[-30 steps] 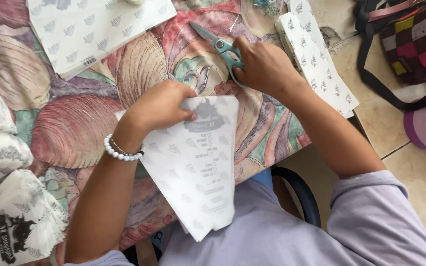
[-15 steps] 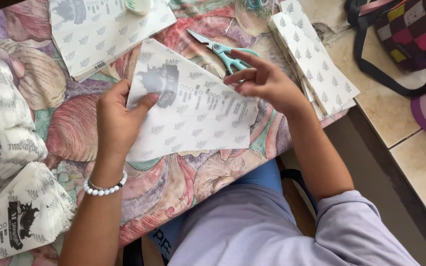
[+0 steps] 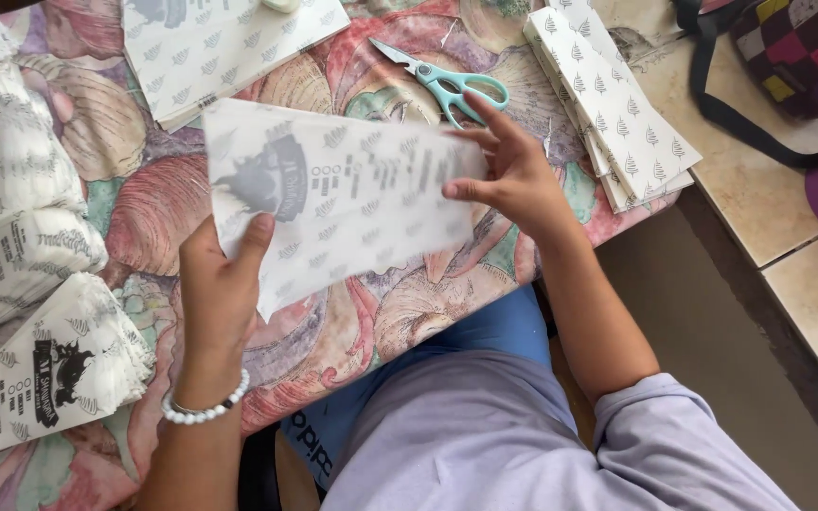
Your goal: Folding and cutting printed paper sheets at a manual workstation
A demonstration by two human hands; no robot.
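Note:
Both my hands hold one white printed paper sheet (image 3: 352, 194) above the flowered tablecloth (image 3: 409, 312). My left hand (image 3: 222, 293), with a white bead bracelet at the wrist, pinches the sheet's lower left edge, thumb on top. My right hand (image 3: 513, 175) grips the sheet's right end with the fingers spread along it. The sheet is blurred and lies roughly flat, its dark round print toward the left. Teal-handled scissors (image 3: 447, 83) lie on the cloth just beyond my right hand, untouched.
A stack of white leaf-patterned paper (image 3: 617, 109) sits at the table's right edge. Another patterned sheet pile (image 3: 224, 47) lies at the top. Folded printed paper bags (image 3: 21, 284) fill the left side. A checked bag (image 3: 797, 57) rests on the tiled floor at right.
The sheet has been turned from a folded, upright triangle near my body to a wide flat strip held across the table. My right hand left the scissors and took the sheet's right end.

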